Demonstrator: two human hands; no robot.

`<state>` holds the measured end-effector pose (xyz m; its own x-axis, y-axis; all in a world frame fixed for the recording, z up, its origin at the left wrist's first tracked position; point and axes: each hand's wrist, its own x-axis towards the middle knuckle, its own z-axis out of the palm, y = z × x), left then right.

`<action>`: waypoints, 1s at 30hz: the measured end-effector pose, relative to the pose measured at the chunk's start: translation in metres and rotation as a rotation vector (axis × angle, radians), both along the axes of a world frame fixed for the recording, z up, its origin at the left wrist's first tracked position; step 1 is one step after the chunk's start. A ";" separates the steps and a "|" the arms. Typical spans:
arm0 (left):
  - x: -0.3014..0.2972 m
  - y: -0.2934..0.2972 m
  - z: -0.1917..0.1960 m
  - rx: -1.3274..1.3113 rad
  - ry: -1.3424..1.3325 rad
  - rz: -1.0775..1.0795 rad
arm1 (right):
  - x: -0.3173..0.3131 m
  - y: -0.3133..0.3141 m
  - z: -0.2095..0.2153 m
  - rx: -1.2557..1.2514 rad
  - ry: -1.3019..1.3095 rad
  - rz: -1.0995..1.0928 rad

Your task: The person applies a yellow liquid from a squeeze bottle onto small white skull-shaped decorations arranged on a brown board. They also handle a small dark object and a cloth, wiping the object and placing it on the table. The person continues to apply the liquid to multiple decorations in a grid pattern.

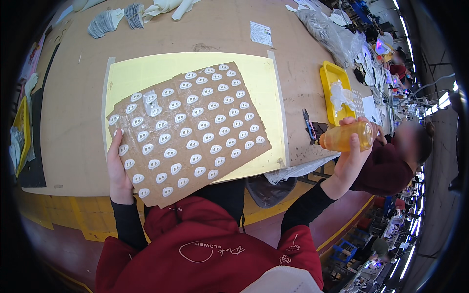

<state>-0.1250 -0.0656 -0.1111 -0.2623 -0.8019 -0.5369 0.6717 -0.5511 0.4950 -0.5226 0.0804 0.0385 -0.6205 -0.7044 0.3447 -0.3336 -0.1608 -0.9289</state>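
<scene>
The left hand (118, 171) grips the lower left edge of a brown card (188, 132), fingers closed on it. The card lies tilted on a yellow sheet (146, 71) that rests on the bench (73, 122), with its near corner hanging past the bench edge toward the person's red top. Rows of small white oval pieces (193, 144) cover the card, roughly sixty; the exact count is hard to tell because some near the upper left corner sit under a clear strip.

The right hand (354, 151) is raised beyond the bench's right edge, fingers wrapped round one amber bottle (346, 136) held on its side, nozzle pointing left toward the card but well apart from it. Between bottle and card lie one pair of snips (308, 124) and the right margin of the yellow sheet.

Further right sits one yellow tray (328, 78) holding crumpled white material, with a clear bag (327, 31) behind it. At the far edge lie two fanned stacks of grey pieces (105, 22). Another yellow tray (20, 127) stands at the left edge. A second person in dark red (391, 166) sits just behind the bottle hand.
</scene>
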 end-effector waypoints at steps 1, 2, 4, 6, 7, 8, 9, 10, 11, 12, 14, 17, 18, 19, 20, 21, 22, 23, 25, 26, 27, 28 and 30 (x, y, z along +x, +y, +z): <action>0.001 0.001 0.000 0.000 -0.007 0.007 | 0.000 -0.001 -0.002 0.001 -0.004 0.003; 0.001 0.001 0.001 0.000 -0.015 0.013 | -0.001 -0.001 -0.004 0.001 -0.009 0.006; 0.002 0.001 0.001 -0.003 -0.011 0.014 | -0.001 -0.001 -0.005 0.003 -0.011 0.005; 0.002 0.001 0.000 -0.003 -0.002 0.009 | 0.000 -0.001 -0.005 0.005 -0.009 -0.001; 0.002 0.001 -0.001 -0.002 0.002 0.007 | 0.000 -0.001 -0.004 0.005 -0.008 -0.002; 0.003 0.001 -0.001 -0.001 0.007 0.006 | 0.001 -0.001 -0.004 0.006 -0.008 -0.002; 0.003 0.001 -0.002 0.001 0.007 0.004 | 0.001 -0.001 -0.004 0.007 -0.009 -0.002; 0.003 0.001 -0.003 0.002 0.008 0.004 | 0.001 0.000 -0.004 0.005 -0.010 -0.003; 0.003 0.001 -0.003 0.003 0.009 0.003 | 0.000 0.000 -0.004 0.004 -0.012 -0.004; 0.003 0.001 -0.003 0.005 0.010 0.003 | 0.000 0.001 -0.004 0.003 -0.014 -0.005; 0.003 0.000 -0.002 0.010 0.013 0.002 | 0.000 0.001 -0.004 0.005 -0.013 -0.006; 0.005 0.000 -0.005 0.005 0.012 -0.003 | 0.000 0.002 -0.005 0.005 -0.014 -0.004; 0.005 0.000 -0.006 0.005 0.003 0.000 | -0.001 0.002 -0.005 0.004 -0.014 -0.003; 0.005 0.000 -0.007 0.004 -0.007 0.004 | -0.001 0.002 -0.006 0.004 -0.014 -0.003; 0.005 0.000 -0.007 0.003 -0.016 0.008 | -0.001 0.002 -0.006 0.003 -0.015 -0.003; 0.005 0.000 -0.007 0.005 -0.021 0.011 | -0.001 0.002 -0.006 0.003 -0.015 -0.003; 0.005 0.000 -0.008 0.008 -0.025 0.014 | -0.001 0.002 -0.006 0.001 -0.018 -0.003; 0.005 0.000 -0.008 0.010 -0.029 0.016 | 0.000 0.002 -0.006 -0.001 -0.021 -0.004; 0.006 0.000 -0.009 0.012 -0.020 0.012 | 0.000 0.002 -0.007 -0.002 -0.023 -0.007; 0.006 0.000 -0.009 0.012 -0.015 0.010 | 0.000 0.002 -0.007 -0.001 -0.023 -0.011; 0.005 0.000 -0.008 0.013 -0.011 0.011 | 0.000 0.002 -0.007 0.000 -0.023 -0.014; 0.004 0.000 -0.006 0.014 -0.006 0.012 | 0.001 0.002 -0.006 0.002 -0.024 -0.017; 0.003 0.000 -0.004 0.016 -0.005 0.015 | 0.001 0.002 -0.006 0.005 -0.026 -0.023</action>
<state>-0.1216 -0.0655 -0.1153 -0.2477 -0.7969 -0.5511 0.6773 -0.5491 0.4896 -0.5214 0.0823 0.0324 -0.6453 -0.6915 0.3247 -0.3124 -0.1490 -0.9382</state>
